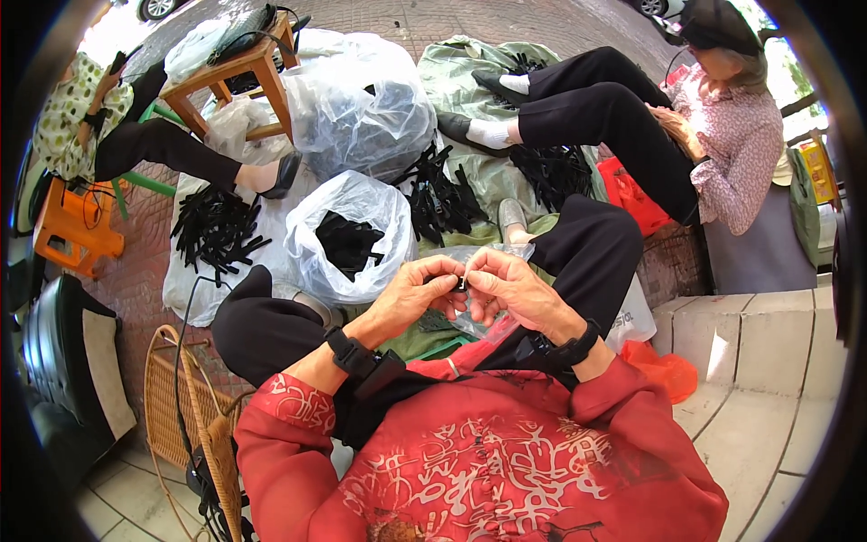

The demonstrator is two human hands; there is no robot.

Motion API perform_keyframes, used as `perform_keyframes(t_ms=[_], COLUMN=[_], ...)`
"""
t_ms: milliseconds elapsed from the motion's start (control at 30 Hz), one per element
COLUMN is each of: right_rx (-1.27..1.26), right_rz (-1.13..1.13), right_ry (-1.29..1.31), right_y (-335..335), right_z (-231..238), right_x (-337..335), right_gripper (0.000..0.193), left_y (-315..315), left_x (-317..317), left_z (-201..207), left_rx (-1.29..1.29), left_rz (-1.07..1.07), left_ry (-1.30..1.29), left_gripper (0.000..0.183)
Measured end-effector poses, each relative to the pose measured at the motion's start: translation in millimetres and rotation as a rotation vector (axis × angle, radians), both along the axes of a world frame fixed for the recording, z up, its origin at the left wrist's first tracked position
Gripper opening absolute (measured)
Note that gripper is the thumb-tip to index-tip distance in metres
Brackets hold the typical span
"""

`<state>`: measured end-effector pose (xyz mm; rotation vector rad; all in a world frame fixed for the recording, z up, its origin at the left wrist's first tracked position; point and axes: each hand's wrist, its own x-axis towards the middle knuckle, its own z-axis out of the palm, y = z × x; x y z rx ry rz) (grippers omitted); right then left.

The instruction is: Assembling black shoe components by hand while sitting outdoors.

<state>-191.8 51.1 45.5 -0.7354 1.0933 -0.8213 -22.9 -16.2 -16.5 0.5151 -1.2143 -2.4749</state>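
Observation:
Both my hands meet over my lap, fingertips nearly touching. A small black piece with a pale bit on it sits between them; its exact kind is too small to make out. My left hand pinches it from one side with thumb and forefinger. From the other side my right hand closes thumb and forefinger on it, the other fingers curled below. Under the hands lies a clear plastic bag on my lap. Just beyond, an open white plastic bag holds several black strips.
Piles of black strips lie on ground sheets. A large filled plastic bag and a wooden stool stand behind. One person sits at right, another at left. Near me are a wicker chair and a tiled step.

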Motion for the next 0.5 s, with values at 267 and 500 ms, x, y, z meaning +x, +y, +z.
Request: perform_keyframes(t_ms=[267, 500], right_rx=[-0.056, -0.037], right_rz=[0.011, -0.124], right_ry=[0.025, -0.088], right_y=[0, -2], right_z=[-8, -5], right_x=[-2, 4], right_gripper=[0.021, 0.018], left_y=[0, 4], left_x=[0, 0], left_z=[15, 19], left_rx=[-0.185, -0.244], left_rz=[0.005, 0.109], left_ry=[-0.127, -0.122], left_gripper=[0.022, 0.02])
